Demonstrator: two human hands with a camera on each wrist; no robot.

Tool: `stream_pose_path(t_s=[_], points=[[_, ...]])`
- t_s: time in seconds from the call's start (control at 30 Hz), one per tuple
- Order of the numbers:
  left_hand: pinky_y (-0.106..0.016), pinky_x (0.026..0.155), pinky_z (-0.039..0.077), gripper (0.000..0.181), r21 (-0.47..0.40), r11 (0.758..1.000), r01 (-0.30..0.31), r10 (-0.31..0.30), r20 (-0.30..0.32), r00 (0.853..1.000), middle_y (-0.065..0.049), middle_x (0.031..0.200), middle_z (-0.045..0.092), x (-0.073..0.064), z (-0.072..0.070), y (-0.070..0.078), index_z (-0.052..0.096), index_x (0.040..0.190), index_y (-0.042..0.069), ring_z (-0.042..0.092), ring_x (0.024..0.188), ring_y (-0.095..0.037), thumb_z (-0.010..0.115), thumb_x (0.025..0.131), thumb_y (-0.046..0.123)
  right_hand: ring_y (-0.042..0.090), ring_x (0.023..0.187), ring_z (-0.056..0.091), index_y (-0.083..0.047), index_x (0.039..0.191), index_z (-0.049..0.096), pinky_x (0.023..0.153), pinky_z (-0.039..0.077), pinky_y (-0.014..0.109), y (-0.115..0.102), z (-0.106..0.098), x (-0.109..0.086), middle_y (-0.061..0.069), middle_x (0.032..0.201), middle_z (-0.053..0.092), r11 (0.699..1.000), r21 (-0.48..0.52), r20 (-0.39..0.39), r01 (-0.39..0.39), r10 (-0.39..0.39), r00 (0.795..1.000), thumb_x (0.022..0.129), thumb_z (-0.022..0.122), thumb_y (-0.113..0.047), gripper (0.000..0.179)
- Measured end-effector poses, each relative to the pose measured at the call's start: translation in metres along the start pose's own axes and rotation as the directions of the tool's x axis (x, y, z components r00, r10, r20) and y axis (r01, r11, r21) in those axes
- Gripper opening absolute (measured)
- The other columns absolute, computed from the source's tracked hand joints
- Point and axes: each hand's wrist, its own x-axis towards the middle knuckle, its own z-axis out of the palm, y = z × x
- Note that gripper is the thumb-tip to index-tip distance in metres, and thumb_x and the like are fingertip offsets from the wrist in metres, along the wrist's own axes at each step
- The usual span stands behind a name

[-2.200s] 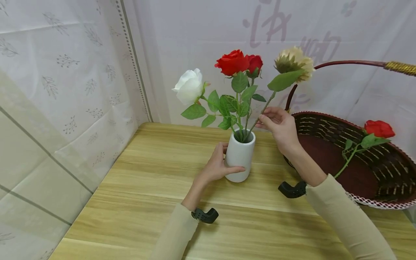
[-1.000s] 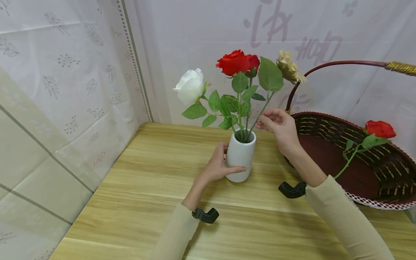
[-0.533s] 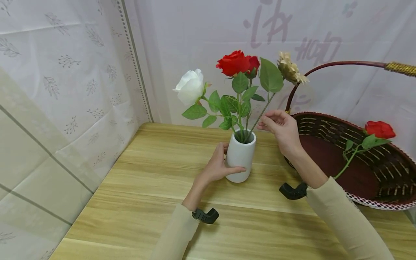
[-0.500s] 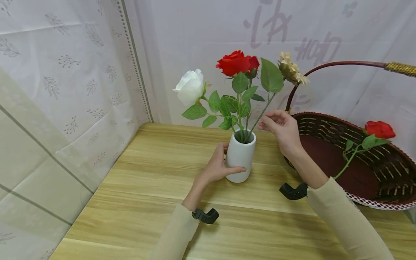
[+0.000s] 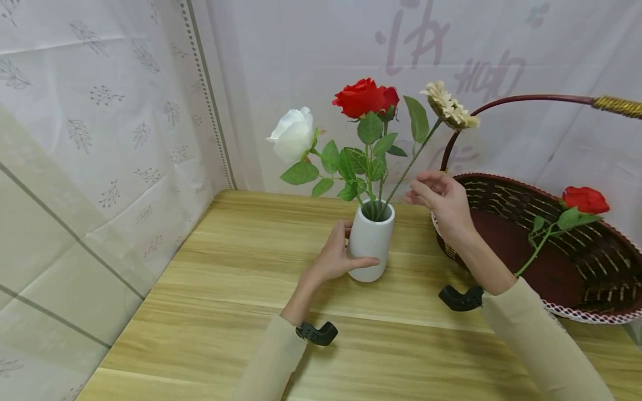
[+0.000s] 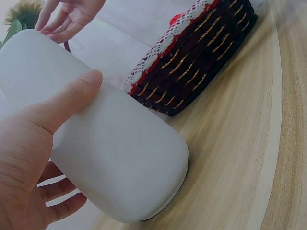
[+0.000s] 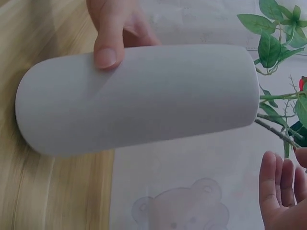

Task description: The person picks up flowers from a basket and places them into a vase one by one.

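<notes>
A white vase (image 5: pixel 371 245) stands upright on the wooden table, gripped around its side by my left hand (image 5: pixel 331 253); in the left wrist view the thumb lies across the vase (image 6: pixel 120 143). Its mouth holds a white rose (image 5: pixel 292 135), red roses (image 5: pixel 360 98) and a cream-coloured flower (image 5: pixel 450 106) that leans right. Just right of that flower's stem (image 5: pixel 408 167), my right hand (image 5: pixel 443 203) hangs in the air with loosely bent fingers and nothing in them. The right wrist view shows its fingers (image 7: pixel 269 179) apart from the stems.
To the right sits a dark woven basket (image 5: pixel 501 189) with a tall arched handle (image 5: pixel 541 97). Another red rose (image 5: pixel 585 199) lies in it, its stem toward the front rim. Printed curtains (image 5: pixel 301 44) hang behind and left of the table (image 5: pixel 210 312).
My right hand has let go of the cream flower's stem and drawn back a little to the right. The flower has turned and settled, leaning right. The left hand stays on the vase.
</notes>
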Motion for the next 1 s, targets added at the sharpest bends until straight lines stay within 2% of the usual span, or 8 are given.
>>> stream_pose_path(t_s=[0.13,0.3,0.43,0.67,1.0], points=[[-0.045,0.094,0.047,0.088,-0.004,1.000,-0.007,0.007,0.001,1.000,-0.008,0.134,0.043,0.000,0.000,0.000,0.035,0.139,0.010,0.049,0.115,-0.021,0.090,0.076,0.034,0.018,0.080,0.070,0.004,0.113,0.059,0.080,0.058,0.030,-0.002,-0.007,-0.004,0.009,0.094,0.066,0.998,-0.064,0.019,-0.003,0.004,1.000,0.096,0.069,-0.007,0.022],[-0.045,0.094,0.047,0.088,-0.004,1.000,-0.013,0.013,0.003,1.000,-0.008,0.134,0.043,0.000,0.000,0.000,0.034,0.140,0.010,0.049,0.115,-0.021,0.090,0.076,0.034,0.017,0.084,0.069,-0.004,0.111,0.062,0.080,0.058,0.029,-0.004,-0.013,-0.006,0.005,0.097,0.066,0.996,-0.092,0.044,-0.009,0.013,0.999,0.097,0.068,-0.006,0.016],[-0.044,0.094,0.047,0.088,-0.009,1.000,-0.009,0.009,0.003,1.000,-0.008,0.134,0.043,0.000,0.000,0.000,0.034,0.140,0.010,0.049,0.115,-0.020,0.090,0.076,0.034,0.017,0.085,0.069,-0.001,0.113,0.061,0.080,0.057,0.029,-0.007,-0.018,-0.006,0.006,0.098,0.064,0.995,-0.103,0.074,-0.017,0.024,0.997,0.098,0.067,-0.006,0.017],[-0.049,0.095,0.047,0.088,-0.025,1.000,-0.007,0.007,0.002,1.000,-0.009,0.134,0.043,0.000,0.000,0.000,0.034,0.140,0.010,0.049,0.116,-0.021,0.091,0.076,0.032,0.018,0.089,0.069,-0.005,0.116,0.062,0.081,0.057,0.028,-0.009,-0.031,-0.007,0.007,0.103,0.065,0.980,-0.196,0.089,-0.031,0.049,0.995,0.098,0.067,-0.010,0.019],[-0.042,0.093,0.047,0.089,-0.017,1.000,-0.004,0.004,0.007,1.000,-0.006,0.133,0.043,0.001,0.001,-0.002,0.033,0.141,0.013,0.049,0.115,-0.018,0.090,0.076,0.034,0.017,0.084,0.069,0.000,0.117,0.061,0.075,0.058,0.027,-0.009,-0.049,-0.008,0.007,0.098,0.067,0.985,-0.175,0.106,-0.006,0.025,0.994,0.098,0.066,-0.004,0.020]])
